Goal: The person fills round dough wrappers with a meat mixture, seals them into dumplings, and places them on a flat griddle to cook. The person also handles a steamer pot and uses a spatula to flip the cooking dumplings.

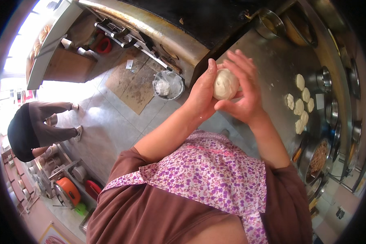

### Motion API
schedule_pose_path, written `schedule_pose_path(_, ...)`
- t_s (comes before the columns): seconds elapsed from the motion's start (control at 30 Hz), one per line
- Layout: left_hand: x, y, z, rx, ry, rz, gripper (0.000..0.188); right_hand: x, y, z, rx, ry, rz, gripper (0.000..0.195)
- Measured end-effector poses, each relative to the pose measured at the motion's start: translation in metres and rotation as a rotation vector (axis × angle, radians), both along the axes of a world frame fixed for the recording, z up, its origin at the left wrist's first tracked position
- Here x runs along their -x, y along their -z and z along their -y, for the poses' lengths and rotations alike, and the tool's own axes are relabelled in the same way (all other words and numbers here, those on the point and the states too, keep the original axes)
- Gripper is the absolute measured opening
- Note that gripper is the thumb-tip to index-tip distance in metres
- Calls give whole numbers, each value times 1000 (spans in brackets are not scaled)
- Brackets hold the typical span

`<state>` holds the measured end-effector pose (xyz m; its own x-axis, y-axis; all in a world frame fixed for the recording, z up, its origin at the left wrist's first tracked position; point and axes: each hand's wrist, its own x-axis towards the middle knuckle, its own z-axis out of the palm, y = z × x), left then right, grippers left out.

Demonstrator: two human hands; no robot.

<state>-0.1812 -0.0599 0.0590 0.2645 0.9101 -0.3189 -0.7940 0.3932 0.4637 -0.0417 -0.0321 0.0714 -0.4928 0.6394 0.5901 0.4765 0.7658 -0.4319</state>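
Note:
A round ball of pale dough (226,84) rests in my left hand (202,91), its thumb up along one side. My right hand (245,88) curves around the other side, fingers spread and slightly blurred; whether it presses on the dough I cannot tell. Both hands are raised near the corner of the metal worktop (271,61). Several flattened dough pieces (299,106) lie on that worktop to the right. Beyond my right forearm stands a metal bowl of minced filling (319,158).
A black griddle surface (183,21) borders the worktop. Metal pots (270,24) and small steel bowls (324,80) line its far side. On the floor are a lined bin (170,85) and flattened cardboard (129,82). Another person (39,128) bends over at the left by shelves.

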Motion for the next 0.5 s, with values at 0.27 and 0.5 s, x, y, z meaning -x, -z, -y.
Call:
schedule_pose_path(0.27,0,27,-1,-183,-223,-113,39,13,4,7,-133,130,-9,17)
schedule_pose_path(0.5,13,36,2,-242,-99,-38,34,25,11,7,810,109,-772,25)
